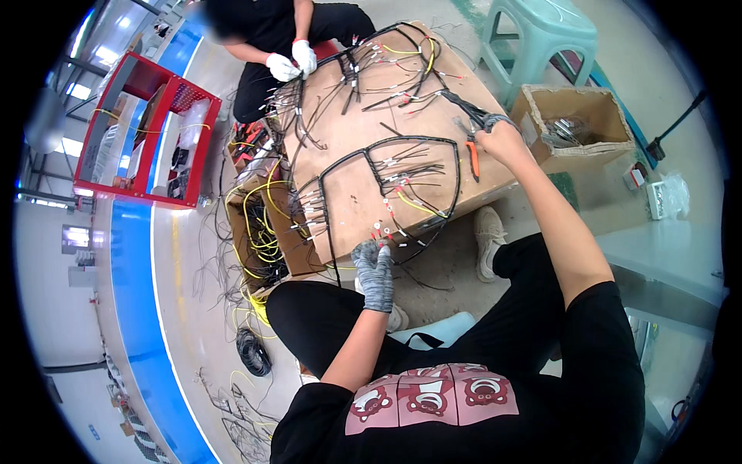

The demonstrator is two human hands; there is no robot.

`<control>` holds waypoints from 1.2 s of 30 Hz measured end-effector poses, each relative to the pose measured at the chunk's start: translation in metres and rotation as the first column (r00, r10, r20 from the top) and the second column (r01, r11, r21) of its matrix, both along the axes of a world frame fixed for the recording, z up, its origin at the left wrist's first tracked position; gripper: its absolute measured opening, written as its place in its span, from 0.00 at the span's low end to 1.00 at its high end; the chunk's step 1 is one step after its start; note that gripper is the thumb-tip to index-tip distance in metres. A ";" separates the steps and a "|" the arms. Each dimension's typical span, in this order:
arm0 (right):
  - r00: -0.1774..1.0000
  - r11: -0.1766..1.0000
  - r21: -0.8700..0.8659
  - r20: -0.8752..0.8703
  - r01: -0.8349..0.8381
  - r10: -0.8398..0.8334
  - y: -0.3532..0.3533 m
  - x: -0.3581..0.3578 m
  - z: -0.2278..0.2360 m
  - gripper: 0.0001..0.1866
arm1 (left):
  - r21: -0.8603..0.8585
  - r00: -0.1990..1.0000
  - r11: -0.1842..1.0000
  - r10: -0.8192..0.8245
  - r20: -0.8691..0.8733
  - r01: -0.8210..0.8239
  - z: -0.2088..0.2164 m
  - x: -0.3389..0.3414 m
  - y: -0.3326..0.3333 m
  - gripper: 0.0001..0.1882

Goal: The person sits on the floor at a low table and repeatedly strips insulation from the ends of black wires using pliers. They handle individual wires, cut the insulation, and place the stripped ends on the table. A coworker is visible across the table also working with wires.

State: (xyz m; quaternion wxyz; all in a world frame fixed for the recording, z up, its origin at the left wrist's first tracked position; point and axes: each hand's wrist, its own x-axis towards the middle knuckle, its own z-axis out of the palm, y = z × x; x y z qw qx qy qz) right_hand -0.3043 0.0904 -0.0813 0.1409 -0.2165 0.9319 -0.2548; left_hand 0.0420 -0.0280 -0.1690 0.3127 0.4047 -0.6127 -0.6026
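My left hand (pixel 373 271), in a grey knit glove, is at the near edge of a cardboard-covered work surface (pixel 340 209). Its fingers are pinched on thin wire ends with red and white tips (pixel 382 233), part of a black wire harness (pixel 457 174). At the right edge, my right hand (pixel 498 139) closes on pliers (pixel 472 155) with an orange handle; some of its fingers are hidden. Beside it, a thick black cable bundle (pixel 457 100) runs toward the far side. The harness branches into many short wires with white labels and a yellow loop.
Across the surface, a person's white-gloved hands (pixel 294 63) handle another harness part. A cardboard box with metal parts (pixel 533 116) and a green stool (pixel 537 35) stand right. Left are a box of yellow and black wires (pixel 259 232), a red rack (pixel 147 131) and a black coil (pixel 253 352).
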 end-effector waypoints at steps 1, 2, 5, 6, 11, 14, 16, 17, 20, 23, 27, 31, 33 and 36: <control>0.999 0.994 -0.107 -0.004 -0.033 0.033 0.004 -0.003 0.001 0.14 | 0.008 1.000 1.000 0.017 -0.020 -0.017 -0.006 -0.004 0.003 0.12; 0.998 0.975 -0.212 -0.012 -0.060 0.058 0.009 -0.005 0.002 0.14 | -0.011 0.999 1.000 0.025 -0.029 -0.025 -0.010 -0.005 0.002 0.12; 0.982 0.943 -0.285 -0.117 -0.174 0.146 0.046 -0.018 0.018 0.15 | 0.254 0.989 0.966 0.002 -0.145 0.036 -0.029 0.001 -0.010 0.12; 0.992 0.941 -0.320 -0.095 -0.106 0.079 0.061 -0.010 0.031 0.15 | 0.305 0.971 0.938 -0.099 -0.218 0.164 -0.047 0.013 -0.026 0.12; 0.983 0.907 -0.397 -0.053 0.139 -0.174 0.193 0.053 0.048 0.13 | 0.409 0.993 0.905 -0.085 -0.084 0.113 -0.062 0.014 -0.036 0.17; 0.949 0.887 -0.366 -0.032 0.280 -0.313 0.278 0.114 0.013 0.14 | 0.404 0.987 0.902 -0.120 -0.107 0.153 -0.068 0.023 -0.050 0.16; 0.856 0.823 -0.236 0.138 0.517 -0.498 0.326 0.169 -0.016 0.14 | 0.521 0.999 0.852 -0.040 -0.032 0.051 -0.027 -0.003 -0.022 0.15; 0.785 0.790 -0.096 0.238 0.605 -0.572 0.341 0.193 -0.031 0.14 | 0.543 0.999 0.838 -0.041 -0.026 0.048 -0.027 -0.003 -0.023 0.15; 0.688 0.675 -0.164 0.309 0.719 -0.657 0.354 0.260 -0.116 0.14 | 0.536 0.997 0.841 -0.050 -0.051 0.070 -0.029 0.004 -0.031 0.15; 0.328 0.457 0.033 0.652 0.889 -0.684 0.345 0.298 -0.166 0.12 | 0.577 0.995 0.811 -0.063 -0.074 0.094 -0.031 0.000 -0.035 0.13; 0.305 0.528 0.072 0.747 0.846 -0.590 0.311 0.329 -0.174 0.13 | 0.576 0.995 0.811 -0.078 -0.069 0.104 -0.027 -0.001 -0.036 0.10; 0.534 0.757 0.061 0.672 0.651 -0.513 0.306 0.345 -0.213 0.16 | 0.560 0.991 0.818 -0.111 -0.074 0.133 -0.021 -0.007 -0.025 0.09; 0.588 0.784 0.118 0.597 0.609 -0.546 0.305 0.345 -0.246 0.16 | 0.580 0.991 0.804 -0.114 -0.070 0.134 -0.018 -0.014 -0.019 0.10; 0.676 0.794 0.219 0.428 0.567 -0.600 0.301 0.339 -0.267 0.15 | 0.604 0.991 0.786 -0.111 -0.072 0.132 -0.014 -0.018 -0.019 0.11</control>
